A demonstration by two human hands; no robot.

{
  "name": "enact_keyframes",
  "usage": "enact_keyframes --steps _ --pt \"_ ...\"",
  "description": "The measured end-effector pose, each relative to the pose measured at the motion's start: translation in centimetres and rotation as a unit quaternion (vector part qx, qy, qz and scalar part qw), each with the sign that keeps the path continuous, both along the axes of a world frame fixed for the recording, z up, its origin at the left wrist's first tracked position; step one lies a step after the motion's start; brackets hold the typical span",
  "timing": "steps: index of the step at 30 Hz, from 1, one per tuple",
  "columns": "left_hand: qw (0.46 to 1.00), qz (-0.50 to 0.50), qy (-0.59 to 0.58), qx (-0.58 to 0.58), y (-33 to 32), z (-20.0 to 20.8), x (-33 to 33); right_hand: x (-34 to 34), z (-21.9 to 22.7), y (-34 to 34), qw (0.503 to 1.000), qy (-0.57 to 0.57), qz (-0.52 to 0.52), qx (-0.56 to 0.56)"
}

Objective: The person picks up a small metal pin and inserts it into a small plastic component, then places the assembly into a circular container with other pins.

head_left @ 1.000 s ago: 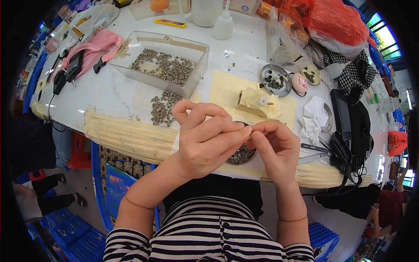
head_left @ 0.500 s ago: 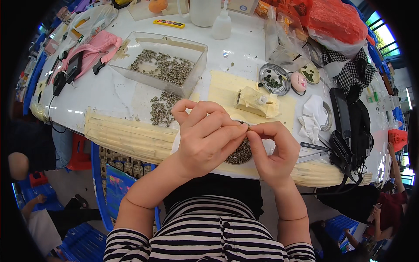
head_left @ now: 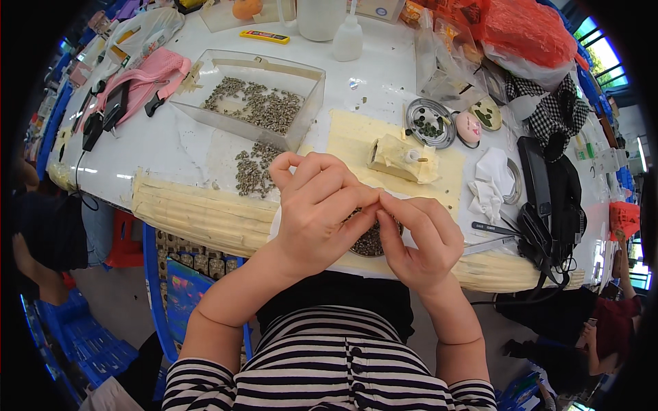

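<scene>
Close together above the table's near edge, my left hand [head_left: 319, 209] and my right hand [head_left: 425, 236] meet at the fingertips. Both are closed in a pinch; whatever sits between the fingers is too small or too hidden to name. Beneath them is a round dish of small metal parts [head_left: 370, 241], partly covered by my hands. A loose pile of small metal parts [head_left: 255, 170] lies left of my left hand. Beyond it stands a clear plastic bin [head_left: 312, 103] with many similar parts inside. A block wrapped in cream tape [head_left: 401, 161] rests just past my hands.
Right of the block are a round metal tin with dark bits [head_left: 430, 125], crumpled white tissue [head_left: 490, 181], tweezers [head_left: 493, 229] and a black strap bag [head_left: 538, 185]. A squeeze bottle [head_left: 348, 41] and yellow cutter box [head_left: 265, 36] stand far back. Cream padding [head_left: 205, 219] lines the near edge.
My right hand has shifted slightly left, its fingertips now pressed against those of my left hand. The dish stays beneath them. People in the background have moved.
</scene>
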State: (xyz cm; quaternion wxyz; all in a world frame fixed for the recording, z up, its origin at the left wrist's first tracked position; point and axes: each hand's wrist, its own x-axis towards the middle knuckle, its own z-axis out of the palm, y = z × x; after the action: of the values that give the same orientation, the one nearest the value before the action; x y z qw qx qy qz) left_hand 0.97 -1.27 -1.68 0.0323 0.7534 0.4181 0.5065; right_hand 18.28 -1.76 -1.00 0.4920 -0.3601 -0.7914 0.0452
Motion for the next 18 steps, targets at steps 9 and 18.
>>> enact_keyframes --steps 9,18 --pt "1.000 0.000 -0.010 0.004 0.05 0.11 0.05 0.09 0.19 -0.22 1.000 -0.010 -0.020 -0.012" --pt "0.999 -0.002 0.027 0.037 -0.24 0.59 -0.42 0.83 0.71 -0.60 0.933 0.184 0.070 -0.302"
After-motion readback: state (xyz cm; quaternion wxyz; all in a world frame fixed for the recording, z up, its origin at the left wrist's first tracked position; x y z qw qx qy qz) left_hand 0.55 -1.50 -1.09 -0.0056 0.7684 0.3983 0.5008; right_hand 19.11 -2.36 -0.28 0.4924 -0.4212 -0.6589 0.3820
